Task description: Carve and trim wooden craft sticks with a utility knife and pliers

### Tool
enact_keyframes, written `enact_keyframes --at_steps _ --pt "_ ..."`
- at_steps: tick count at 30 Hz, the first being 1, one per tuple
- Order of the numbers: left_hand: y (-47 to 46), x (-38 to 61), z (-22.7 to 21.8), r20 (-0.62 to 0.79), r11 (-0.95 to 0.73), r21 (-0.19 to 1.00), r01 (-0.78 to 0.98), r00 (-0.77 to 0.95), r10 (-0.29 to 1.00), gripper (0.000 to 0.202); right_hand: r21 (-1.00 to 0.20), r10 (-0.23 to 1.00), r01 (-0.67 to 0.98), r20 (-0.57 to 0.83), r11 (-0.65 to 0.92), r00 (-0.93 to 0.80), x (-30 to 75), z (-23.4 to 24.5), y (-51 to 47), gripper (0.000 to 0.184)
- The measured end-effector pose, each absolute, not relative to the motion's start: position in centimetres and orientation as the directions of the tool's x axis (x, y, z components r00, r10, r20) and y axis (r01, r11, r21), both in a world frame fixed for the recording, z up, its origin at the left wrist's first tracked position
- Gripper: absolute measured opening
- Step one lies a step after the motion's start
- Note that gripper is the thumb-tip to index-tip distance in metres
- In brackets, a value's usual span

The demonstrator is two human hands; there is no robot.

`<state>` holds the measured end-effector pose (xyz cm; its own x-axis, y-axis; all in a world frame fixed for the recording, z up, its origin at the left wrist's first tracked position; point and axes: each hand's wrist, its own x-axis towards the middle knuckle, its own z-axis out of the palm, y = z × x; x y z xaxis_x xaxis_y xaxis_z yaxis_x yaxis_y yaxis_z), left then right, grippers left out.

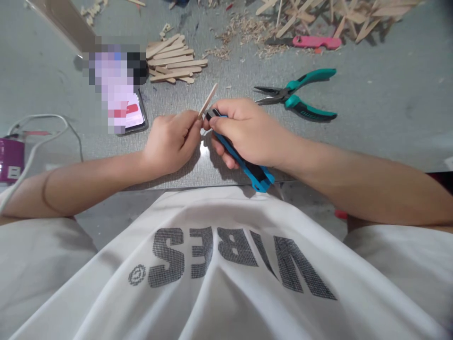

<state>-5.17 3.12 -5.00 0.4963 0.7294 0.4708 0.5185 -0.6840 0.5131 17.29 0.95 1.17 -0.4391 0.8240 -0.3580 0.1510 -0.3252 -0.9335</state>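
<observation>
We pinch 1 stick (209, 98) in our left hand (173, 141), tilted over the table's (385, 104) near side; our right hand's (247, 130) fingers wrap the cutter (231, 150) beside it. Far right, shavings (246, 30) suggest work partly done; far left, piled sticks (173, 60) seem unworked.

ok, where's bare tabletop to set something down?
Bare: right of the green-handled pliers, short of the crossed sticks; left of the phone, beyond the white cable. Crowded: far side, with stick pile, shavings, pink tool; tight between left hand and right hand.
</observation>
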Motion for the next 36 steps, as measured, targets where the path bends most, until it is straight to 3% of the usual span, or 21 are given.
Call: enact_keyframes --at_steps 7,17,23,31,36 --pt "3.2 -4.8 -3.8 0.388 -0.549 0.760 0.346 0.435 0.812 0.034 -0.965 0.827 0.132 -0.263 -0.227 -0.498 17.8 0.8 1.3 0.017" --pt "4.3 -5.6 -4.4 0.329 -0.461 0.872 0.166 0.499 0.802 0.041 -0.975 0.836 0.155 -0.218 -0.160 -0.503 18.3 0.3 1.5 0.019" --pt "2.9 -5.0 -4.0 0.370 -0.508 0.784 0.358 0.388 0.844 0.033 -0.960 0.807 0.122 -0.278 -0.252 -0.522 18.1 0.9 1.4 0.017" --pt "2.7 -6.2 -5.5 0.462 -0.654 0.493 0.573 0.464 0.755 0.030 -0.897 0.763 0.046 -0.400 -0.440 -0.508 17.9 1.4 1.1 0.018" --pt "2.8 -5.6 -4.7 0.403 -0.611 0.627 0.483 0.470 0.785 0.031 -0.923 0.797 0.083 -0.368 -0.376 -0.479 17.5 1.0 1.0 0.017"
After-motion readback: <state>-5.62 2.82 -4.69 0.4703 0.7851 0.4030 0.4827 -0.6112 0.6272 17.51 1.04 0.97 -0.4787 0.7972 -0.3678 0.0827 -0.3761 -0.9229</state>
